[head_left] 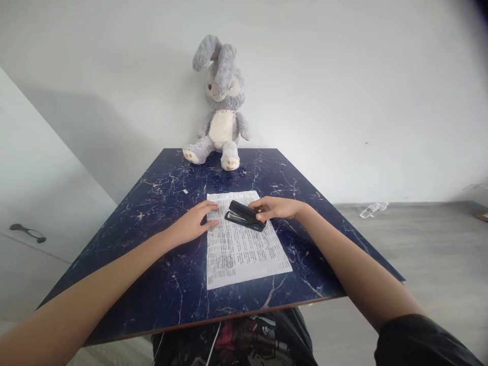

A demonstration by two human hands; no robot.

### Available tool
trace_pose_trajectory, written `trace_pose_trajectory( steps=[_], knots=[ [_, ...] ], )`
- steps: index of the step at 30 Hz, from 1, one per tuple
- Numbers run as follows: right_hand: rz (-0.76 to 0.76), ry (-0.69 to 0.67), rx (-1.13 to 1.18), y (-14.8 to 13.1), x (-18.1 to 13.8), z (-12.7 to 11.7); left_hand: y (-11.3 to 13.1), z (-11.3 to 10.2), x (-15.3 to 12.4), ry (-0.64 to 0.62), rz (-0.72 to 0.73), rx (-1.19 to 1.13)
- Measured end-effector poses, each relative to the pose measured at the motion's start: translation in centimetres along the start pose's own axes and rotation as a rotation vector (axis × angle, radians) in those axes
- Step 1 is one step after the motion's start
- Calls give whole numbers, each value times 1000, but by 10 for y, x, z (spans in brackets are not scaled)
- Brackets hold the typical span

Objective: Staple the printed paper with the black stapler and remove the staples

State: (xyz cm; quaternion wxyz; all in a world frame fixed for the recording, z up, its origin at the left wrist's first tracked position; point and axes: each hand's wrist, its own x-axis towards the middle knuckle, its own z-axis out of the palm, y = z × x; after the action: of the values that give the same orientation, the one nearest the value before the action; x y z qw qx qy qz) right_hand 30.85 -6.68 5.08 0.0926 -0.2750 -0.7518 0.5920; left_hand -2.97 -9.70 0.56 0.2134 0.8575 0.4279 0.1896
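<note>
Where the stapler sat: over the upper half of the printed paper (244,264), right between the two hands. The black stapler (244,209) was angled, front end toward the left and back end up against the right hand (277,207). Couldn't tell if it was resting flat on the page or held slightly above it.
Right hand: curled around the back end of the stapler, thumb on the near side, fingers on the far side, so yeah, it had hold of it. A bit of orange showed right by the thumb.
Left hand: this one (196,221) wasn't gripping anything, just loosely spread with thumb and fingers apart, tips at the paper's left edge. Stapler was near those tips, not touching them.
Paper: lying on the dark blue marble-look desk (179,300), text all over it.
Desk extras: grey plush rabbit (221,127) sitting at the far edge by the wall, plus a tiny pale scrap (185,191) beyond the left hand.
Floor, off to the right: some clear crumpled plastic (372,209) near the wall.
</note>
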Motion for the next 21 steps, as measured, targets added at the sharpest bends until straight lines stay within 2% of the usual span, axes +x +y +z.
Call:
trace_pose_trajectory(
  steps=[2, 5, 7, 9, 12, 14, 18, 21],
  knots=[
    [8, 86, 6, 2, 3, 1, -1, 0, 0, 15, 11, 2],
    [15, 290, -21, 8, 8, 2, -1, 0, 0, 16, 12, 13],
    [-5, 365, -57, 9, 9, 1, -1, 0, -1, 18, 6, 20],
    [-32, 313, -77, 8, 6, -1, 0, -1, -1, 22, 4, 21],
    [-48, 109, -92, 4, 0, -5, 3, -2, -2, 49, 20, 0],
    [-40, 28, -88, 3, -2, -7, 6, -1, -1, 99, 23, -92],
    [-32, -3, -84, 4, 0, -7, 4, 6, 3, 79, -38, -423],
    [-59, -17, -143, 3, 0, -9, -2, 13, 5, 37, -60, -485]
  ],
)
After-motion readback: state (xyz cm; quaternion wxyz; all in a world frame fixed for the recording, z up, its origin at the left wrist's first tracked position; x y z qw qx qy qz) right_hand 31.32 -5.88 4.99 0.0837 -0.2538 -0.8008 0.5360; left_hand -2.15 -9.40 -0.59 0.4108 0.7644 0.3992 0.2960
